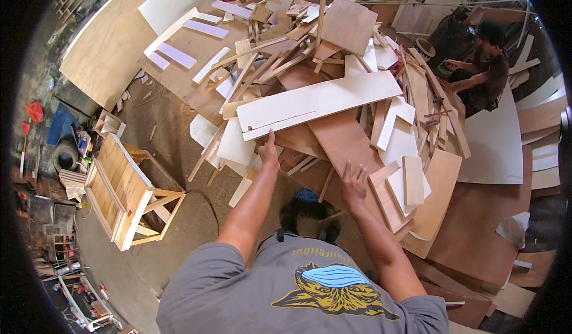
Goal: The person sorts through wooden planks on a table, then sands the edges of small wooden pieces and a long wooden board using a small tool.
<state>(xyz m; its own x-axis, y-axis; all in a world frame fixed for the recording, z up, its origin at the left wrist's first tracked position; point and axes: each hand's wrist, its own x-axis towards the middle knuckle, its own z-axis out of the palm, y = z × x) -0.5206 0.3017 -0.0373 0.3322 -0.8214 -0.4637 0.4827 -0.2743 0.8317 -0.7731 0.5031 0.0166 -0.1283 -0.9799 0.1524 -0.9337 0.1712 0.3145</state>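
Observation:
My left hand [267,150] is at the lower edge of a long white board [322,101], near its left end, with a finger up against the edge and the other fingers curled. A dark split or line runs along that part of the board. My right hand [354,179] is open, fingers spread on a brown plywood sheet [330,134], below the white board. The white board lies slanted across the heap of offcuts [280,54]. Thinner white and tan pieces surround it, and a stack of short boards [396,194] is right of my right hand.
At the left are a wooden frame piece [113,191], a leaning plywood panel [104,36] and a tyre [65,155]. Another person [485,66] is at the upper right among boards. Large sheets [488,143] lie at the right. Concrete floor [119,280] shows lower left.

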